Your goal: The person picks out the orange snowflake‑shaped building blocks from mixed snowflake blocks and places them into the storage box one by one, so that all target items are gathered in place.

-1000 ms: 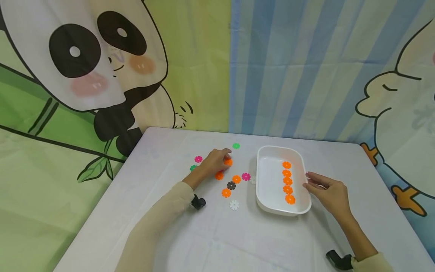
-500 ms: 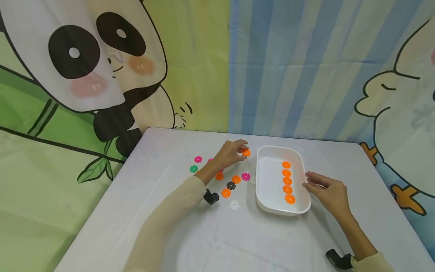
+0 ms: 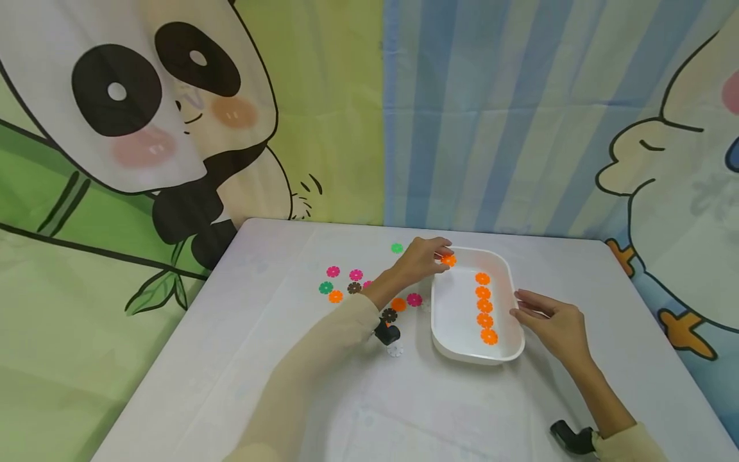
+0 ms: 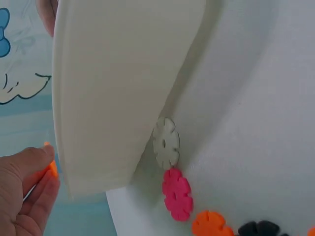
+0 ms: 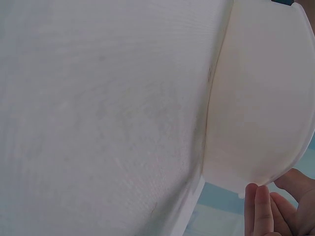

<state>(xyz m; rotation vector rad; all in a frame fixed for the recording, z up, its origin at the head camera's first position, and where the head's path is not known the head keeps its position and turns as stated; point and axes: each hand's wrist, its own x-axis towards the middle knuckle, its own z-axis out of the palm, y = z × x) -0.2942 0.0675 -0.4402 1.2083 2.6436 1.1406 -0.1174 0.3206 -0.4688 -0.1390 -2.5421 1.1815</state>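
Pinching an orange disc (image 3: 448, 260) w/ L hand (image 3: 420, 260)! Got it right at the tips of the fingers (image 4: 42, 201), btwn those & the thumb, squeezed down to disc thickness. Showing it in head view over the far-L corner of the white tray (image 3: 453, 314); can't tell how high above the rim. Gripping the tray's R rim w/ R hand (image 3: 557, 324), w/ thumb & fingers close in on the edge. Seeing a row of five orange discs (image 3: 484, 305) inside, toward tray's R side. Spotting loose discs (image 3: 414, 299) on the surface (image 3: 450, 410), L of tray: pink, green, orange, dark, pale.
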